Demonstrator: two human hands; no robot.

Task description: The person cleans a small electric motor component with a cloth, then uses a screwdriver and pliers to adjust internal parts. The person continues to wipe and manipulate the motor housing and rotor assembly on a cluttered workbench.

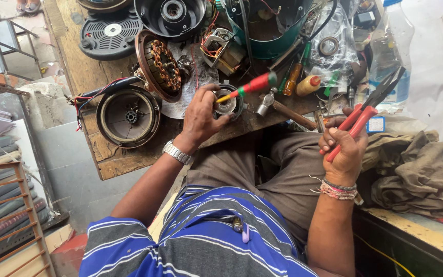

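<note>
Pliers (367, 110) with red handles and dark jaws sit in my right hand (345, 149), my fingers wrapped closed around the handles, the jaws pointing up and away toward the clear plastic bottle (393, 51) at the far right of the bench. My left hand (201, 117) is closed on a screwdriver (247, 87) with a red and green handle and a yellow collar; its handle slants up to the right, and its tip end is hidden under my fingers. That hand rests on a small round metal motor part (229, 105) lying on the wooden workbench (114, 159), close to its near edge. A steel watch (177, 152) is on my left wrist, and beaded bands (338, 190) circle my right wrist. Left of the small part lies a round motor housing (128, 116), open side up, with red and black wires leading from it. Just behind it, a copper-wound stator (159, 65) stands tilted on its edge. A small hammer (278, 105) lies just right of my left hand, and an orange-handled screwdriver (293, 78) lies beyond it. A crumpled brown cloth (416, 169) is heaped to the right of my right hand.
</note>
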